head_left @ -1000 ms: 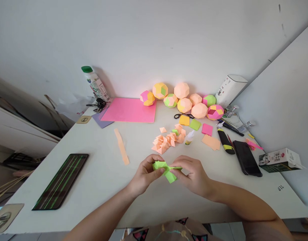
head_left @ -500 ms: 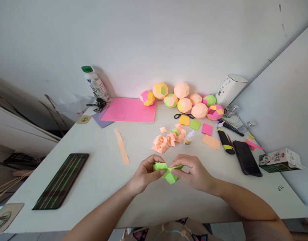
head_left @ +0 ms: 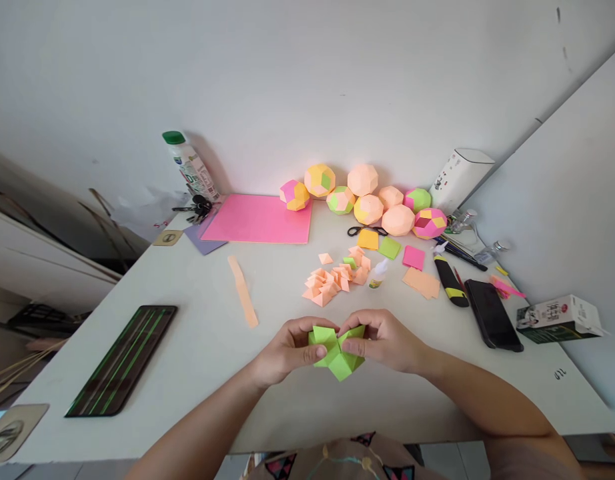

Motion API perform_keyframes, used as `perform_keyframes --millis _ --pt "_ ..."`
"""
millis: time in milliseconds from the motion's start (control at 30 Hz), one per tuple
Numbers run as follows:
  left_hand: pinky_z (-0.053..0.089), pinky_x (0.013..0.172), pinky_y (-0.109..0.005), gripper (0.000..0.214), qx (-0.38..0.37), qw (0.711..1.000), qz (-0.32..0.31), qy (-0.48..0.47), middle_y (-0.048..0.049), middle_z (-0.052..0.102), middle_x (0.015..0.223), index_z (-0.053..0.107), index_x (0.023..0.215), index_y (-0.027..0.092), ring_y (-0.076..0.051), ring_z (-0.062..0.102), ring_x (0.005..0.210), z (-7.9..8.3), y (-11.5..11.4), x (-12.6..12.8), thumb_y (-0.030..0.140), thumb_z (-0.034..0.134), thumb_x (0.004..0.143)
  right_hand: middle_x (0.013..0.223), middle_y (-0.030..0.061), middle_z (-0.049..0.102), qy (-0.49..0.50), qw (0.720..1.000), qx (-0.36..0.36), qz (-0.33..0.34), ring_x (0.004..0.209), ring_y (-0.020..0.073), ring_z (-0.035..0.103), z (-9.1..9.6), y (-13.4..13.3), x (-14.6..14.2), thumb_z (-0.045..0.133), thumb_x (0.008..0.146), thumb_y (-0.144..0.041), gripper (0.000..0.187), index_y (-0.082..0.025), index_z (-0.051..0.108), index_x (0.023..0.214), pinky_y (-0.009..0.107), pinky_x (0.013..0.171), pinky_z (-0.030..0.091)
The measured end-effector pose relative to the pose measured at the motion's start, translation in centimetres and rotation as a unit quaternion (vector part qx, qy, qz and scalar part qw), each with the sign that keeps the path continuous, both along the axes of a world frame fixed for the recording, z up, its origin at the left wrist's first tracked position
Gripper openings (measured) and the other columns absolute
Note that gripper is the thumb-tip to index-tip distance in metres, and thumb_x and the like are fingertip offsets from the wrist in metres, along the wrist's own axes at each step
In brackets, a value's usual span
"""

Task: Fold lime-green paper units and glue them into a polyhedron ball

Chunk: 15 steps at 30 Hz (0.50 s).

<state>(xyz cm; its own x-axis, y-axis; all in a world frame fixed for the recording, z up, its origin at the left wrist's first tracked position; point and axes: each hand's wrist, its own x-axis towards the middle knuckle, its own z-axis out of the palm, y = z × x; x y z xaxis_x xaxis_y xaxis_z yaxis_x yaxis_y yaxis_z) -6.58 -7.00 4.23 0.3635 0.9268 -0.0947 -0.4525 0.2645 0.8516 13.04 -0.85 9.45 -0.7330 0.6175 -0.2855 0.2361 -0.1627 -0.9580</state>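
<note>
A green folded-paper piece (head_left: 340,363) with several angled facets is held above the front middle of the table. My left hand (head_left: 292,345) pinches its left side, thumb on the near face and fingers behind. On the right side my right hand (head_left: 382,339) grips it the same way, with the fingertips partly hidden. Just beyond the hands lies a pile of small peach folded-paper pieces (head_left: 322,287), with one green folded piece (head_left: 349,263) among them. A small glue bottle (head_left: 378,274) stands right of the pile.
Paper balls (head_left: 398,220) line the wall behind scissors (head_left: 355,231) and coloured paper squares (head_left: 389,248). A utility knife (head_left: 450,281), phone (head_left: 492,313) and milk carton (head_left: 562,318) are at right. Leftward lie a peach strip (head_left: 243,293), pink sheet (head_left: 260,220) and dark striped tray (head_left: 122,360).
Both hands have tilted the green folded-paper piece, and its lower point now hangs closer to me with more of the facets showing. The things on the table have not moved.
</note>
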Motion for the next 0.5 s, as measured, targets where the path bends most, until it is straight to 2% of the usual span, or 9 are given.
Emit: perform_keyframes --millis 133,300,500 --pt "0.044 0.063 -0.025 0.032 0.001 1.0 -0.021 -0.001 -0.0035 0.065 0.083 0.067 0.103 0.022 -0.014 0.057 0.071 0.2 0.0 -0.1 0.029 0.072 0.072 0.07 -0.0024 0.054 0.02 0.999 -0.035 -0.006 0.06 0.0088 0.049 -0.4 0.2 -0.1 0.073 0.071 -0.03 0.024 -0.016 0.06 0.084 0.021 0.054 0.039" --pt "0.042 0.062 -0.023 0.035 -0.007 1.0 -0.008 -0.007 -0.0028 0.064 0.088 0.063 0.103 0.024 -0.014 0.058 0.073 0.2 0.0 0.1 0.033 0.073 0.071 0.07 -0.0034 0.053 0.047 0.997 -0.059 0.0 0.058 0.008 0.05 -0.8 0.3 -0.3 0.076 0.067 -0.028 0.028 -0.016 0.056 0.083 0.02 0.052 0.039" --pt "0.037 0.053 -0.02 0.036 -0.037 0.998 0.041 0.017 0.0004 0.057 0.068 0.061 0.089 0.017 -0.009 0.049 0.055 0.0 -0.1 0.8 0.048 0.068 0.072 0.07 -0.004 0.056 0.067 0.994 -0.085 0.0 0.059 0.0077 0.051 -1.3 0.3 -0.6 0.079 0.064 -0.029 0.037 -0.016 0.052 0.085 0.02 0.053 0.039"
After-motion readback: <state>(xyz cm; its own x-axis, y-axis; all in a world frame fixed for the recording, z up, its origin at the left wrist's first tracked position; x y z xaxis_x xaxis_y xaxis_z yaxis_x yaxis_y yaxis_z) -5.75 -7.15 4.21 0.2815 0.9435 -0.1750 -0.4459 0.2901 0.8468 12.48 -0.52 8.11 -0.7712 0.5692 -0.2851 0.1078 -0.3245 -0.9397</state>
